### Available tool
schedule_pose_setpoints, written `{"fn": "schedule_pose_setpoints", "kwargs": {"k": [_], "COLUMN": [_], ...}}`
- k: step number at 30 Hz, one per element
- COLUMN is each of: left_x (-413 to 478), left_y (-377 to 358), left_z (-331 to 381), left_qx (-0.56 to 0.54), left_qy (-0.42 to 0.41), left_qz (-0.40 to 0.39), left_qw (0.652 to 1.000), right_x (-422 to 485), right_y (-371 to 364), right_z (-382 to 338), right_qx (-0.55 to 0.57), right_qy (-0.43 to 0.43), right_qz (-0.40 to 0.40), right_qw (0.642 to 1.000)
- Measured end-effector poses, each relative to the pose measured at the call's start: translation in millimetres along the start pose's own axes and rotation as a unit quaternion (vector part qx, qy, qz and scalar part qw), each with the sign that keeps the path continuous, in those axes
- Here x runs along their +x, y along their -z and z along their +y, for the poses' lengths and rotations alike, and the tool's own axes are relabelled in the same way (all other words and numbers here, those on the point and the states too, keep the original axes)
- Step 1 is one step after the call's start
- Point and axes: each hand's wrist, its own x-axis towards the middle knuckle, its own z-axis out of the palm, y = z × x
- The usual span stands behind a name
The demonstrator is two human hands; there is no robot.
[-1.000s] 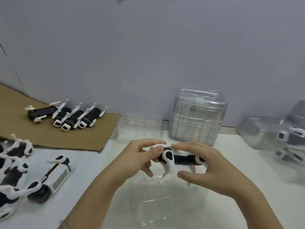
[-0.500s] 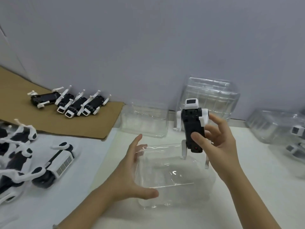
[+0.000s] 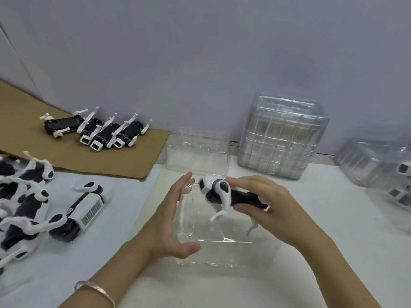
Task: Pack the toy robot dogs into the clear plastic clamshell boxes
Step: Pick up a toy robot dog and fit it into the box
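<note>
The toy dog (image 3: 229, 194) was seen to be black with white legs and black spots. The open box (image 3: 224, 238) was clear like glass. The desk (image 3: 333, 218) was white. The cardboard sheet (image 3: 66, 152) was brown. The wall (image 3: 200, 63) was pale grey-blue. A gold bracelet (image 3: 101, 293) was seen.

The left hand (image 3: 171, 221) stood edge-on at 9 o'clock, fingers straight and together, thumb spread toward 3 o'clock. The right hand (image 3: 264, 203) curled, fingers pointing toward 9 o'clock, gripping.
</note>
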Motion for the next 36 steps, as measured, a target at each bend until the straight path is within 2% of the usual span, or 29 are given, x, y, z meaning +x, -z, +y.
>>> {"fn": "schedule_pose_setpoints", "kwargs": {"k": [5, 10, 13, 16, 18, 20, 22, 25, 27, 29, 31, 34, 36], "left_x": [0, 4, 3, 3, 3, 2, 4, 16, 23, 25, 24, 27, 28], "left_y": [-4, -4, -4, -5, -5, -6, -8, -11, -12, -17, -21, -21, -18], "left_z": [0, -2, -5, -8, -9, -10, -8, 2, 14, 22, 24, 25, 25], "left_qx": [0.001, 0.009, 0.009, 0.006, 0.007, 0.004, -0.026, -0.183, -0.252, -0.248, -0.231, -0.202, -0.200], "left_qy": [-0.005, -0.028, -0.014, -0.015, -0.014, -0.023, -0.028, 0.059, 0.157, 0.221, 0.242, 0.258, 0.263], "left_qz": [-0.016, -0.026, -0.032, -0.030, -0.028, -0.025, -0.020, 0.077, 0.091, 0.057, 0.053, 0.055, 0.042], "left_qw": [1.000, 0.999, 0.999, 0.999, 0.999, 0.999, 0.999, 0.978, 0.951, 0.942, 0.941, 0.943, 0.943], "right_x": [3, 7, 5, 2, 2, 1, -1, -7, -13, -19, -21, -19, -17], "right_y": [-16, -19, -23, -25, -22, -13, 5, 34, 46, 50, 47, 37, 29], "right_z": [-4, 0, 3, 4, 2, 0, 4, 19, 29, 38, 43, 43, 43], "right_qx": [-0.134, -0.119, -0.161, -0.179, -0.149, -0.050, 0.051, 0.134, 0.159, 0.146, 0.126, 0.121, 0.119], "right_qy": [0.002, -0.020, -0.021, -0.006, -0.010, -0.058, -0.113, -0.163, -0.198, -0.236, -0.260, -0.271, -0.277], "right_qz": [-0.082, -0.092, -0.128, -0.094, -0.083, -0.069, -0.012, 0.052, 0.013, -0.080, -0.157, -0.184, -0.159], "right_qw": [0.988, 0.988, 0.978, 0.979, 0.985, 0.995, 0.992, 0.976, 0.967, 0.957, 0.944, 0.937, 0.940]}}
